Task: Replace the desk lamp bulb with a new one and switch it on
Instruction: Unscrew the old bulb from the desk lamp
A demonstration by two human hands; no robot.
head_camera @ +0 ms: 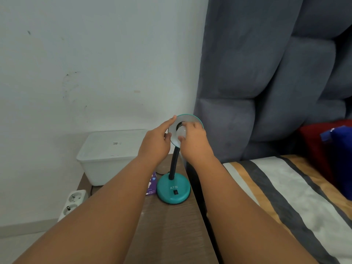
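A teal desk lamp stands on the wooden bedside table, its round base [173, 189] carrying a black rocker switch [175, 192] and a black gooseneck [174, 162]. The lamp shade [188, 120] is tilted up with its open white inside facing me. My left hand [155, 141] grips the shade's left rim. My right hand [194, 141] holds a white bulb [180, 132] inside the shade, close to the dark socket hole [180, 125]. Whether the bulb's base sits in the socket is hidden. A purple bulb box [151, 184] lies left of the base, partly behind my left forearm.
A white lidded plastic box [108, 155] sits at the back left of the table [171, 235]. A white power strip [73, 201] hangs beside the table's left edge. A grey padded headboard [266, 82] and a striped bed [285, 197] lie to the right.
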